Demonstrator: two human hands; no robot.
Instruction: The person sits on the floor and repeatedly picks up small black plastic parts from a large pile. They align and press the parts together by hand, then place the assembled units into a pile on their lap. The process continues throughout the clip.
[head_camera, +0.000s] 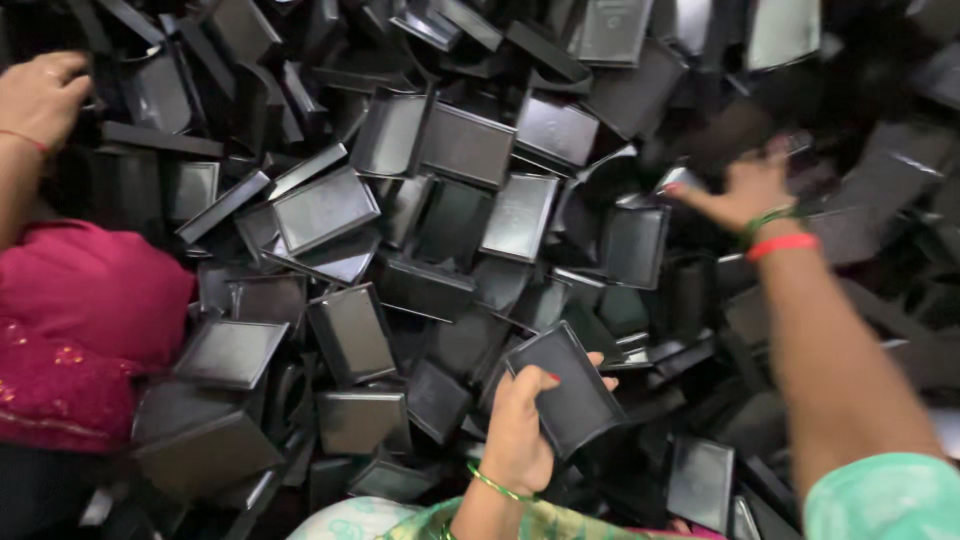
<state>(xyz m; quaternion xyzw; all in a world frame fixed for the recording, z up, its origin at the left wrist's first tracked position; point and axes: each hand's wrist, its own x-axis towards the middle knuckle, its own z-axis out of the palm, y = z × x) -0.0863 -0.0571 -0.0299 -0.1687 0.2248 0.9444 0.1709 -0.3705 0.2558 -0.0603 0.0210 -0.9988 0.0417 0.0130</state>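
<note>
A big heap of black rectangular plastic trays (465, 145) fills the view. My left hand (515, 435), with a green bangle at the wrist, grips one black tray (575, 395) by its near edge and holds it tilted just above the heap. My right hand (745, 190), wearing a red and a green band, stretches far out over the right side of the heap. Its fingers are spread and blurred, just above the trays, and I see nothing in them.
Another person in a pink garment (80, 320) is at the left edge, with a hand (40, 95) on the trays at the top left. Trays lie tilted and overlapping in all directions.
</note>
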